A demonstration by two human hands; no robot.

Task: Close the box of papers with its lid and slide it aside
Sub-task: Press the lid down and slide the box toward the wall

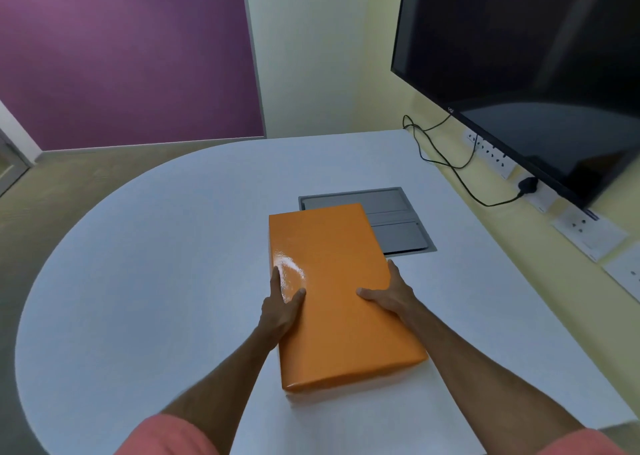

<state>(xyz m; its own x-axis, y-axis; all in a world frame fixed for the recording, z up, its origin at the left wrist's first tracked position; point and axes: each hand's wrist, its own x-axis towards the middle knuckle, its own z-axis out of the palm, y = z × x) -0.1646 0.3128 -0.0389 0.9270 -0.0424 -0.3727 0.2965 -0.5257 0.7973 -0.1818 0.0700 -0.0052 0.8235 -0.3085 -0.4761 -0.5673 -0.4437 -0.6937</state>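
Note:
A glossy orange box [332, 281] lies on the white table [156, 264] with its lid on, so no papers show. It is long, running away from me, and its far end overlaps a grey floor-box panel. My left hand [282, 307] grips the box's left side, thumb on top of the lid. On the opposite side my right hand [393, 290] holds the right edge, thumb also resting on the lid. Both forearms reach in from the bottom of the view.
A grey recessed panel [398, 222] sits in the table behind the box. A large dark monitor [536, 74] hangs on the right wall above wall sockets [491, 153], with a black cable [450, 164] trailing over the table's far right edge.

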